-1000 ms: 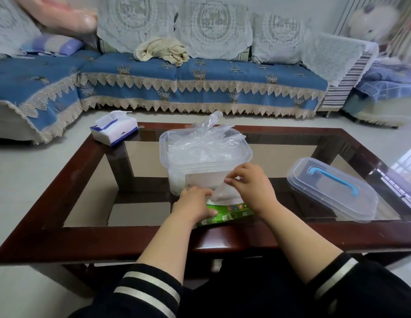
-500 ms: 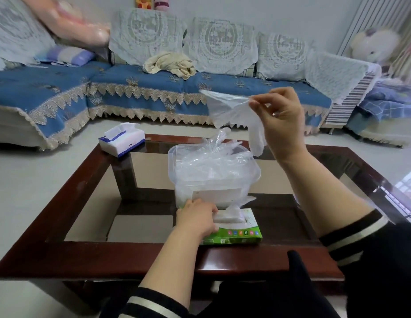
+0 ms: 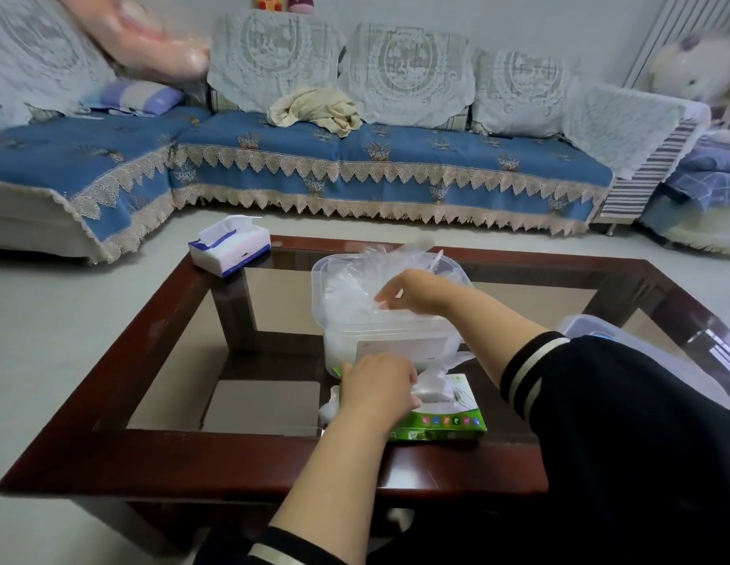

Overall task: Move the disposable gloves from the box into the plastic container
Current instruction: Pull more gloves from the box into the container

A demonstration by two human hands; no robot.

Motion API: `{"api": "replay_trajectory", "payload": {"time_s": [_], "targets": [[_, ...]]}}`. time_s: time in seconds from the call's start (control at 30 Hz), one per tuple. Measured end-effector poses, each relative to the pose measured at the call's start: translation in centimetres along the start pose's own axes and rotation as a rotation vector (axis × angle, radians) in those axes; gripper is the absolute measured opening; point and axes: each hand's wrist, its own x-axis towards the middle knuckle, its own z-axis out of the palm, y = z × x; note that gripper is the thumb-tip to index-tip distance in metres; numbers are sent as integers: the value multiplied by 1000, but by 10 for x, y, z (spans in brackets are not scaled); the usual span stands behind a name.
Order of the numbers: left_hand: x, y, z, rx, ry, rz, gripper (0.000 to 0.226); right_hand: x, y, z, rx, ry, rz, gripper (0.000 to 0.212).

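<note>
Clear crinkly plastic everywhere. The right hand (image 3: 420,293) is over the open top of the clear plastic container (image 3: 390,320) at 12 o'clock on the dark wood and glass coffee table (image 3: 151,381), fingers pinching a thin transparent disposable glove (image 3: 351,297) onto the pile inside. The left hand (image 3: 377,387) sits at 6 o'clock from the tub, pressing on the green and white glove box (image 3: 441,418); can't tell if its fingers are curled on anything.

My take: push the glove well below the rim before letting go, since this stuff springs back up, and keep the box pinned. Tub looks nearly full, gloves poking above the rim. More film sticks out of the box slot.
</note>
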Motion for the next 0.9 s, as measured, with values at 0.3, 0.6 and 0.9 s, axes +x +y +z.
{"api": "replay_trajectory", "payload": {"time_s": [0.3, 0.6, 0.9], "targets": [[4, 0, 1, -106, 55, 24, 14, -29, 17, -24, 329, 562, -96, 23], [5, -3, -3, -145, 68, 11, 15, -117, 6, 18, 246, 767, -342, 34], [4, -14, 14, 18, -65, -11, 56, -108, 16, 85, -42, 164, 39, 29]]}}
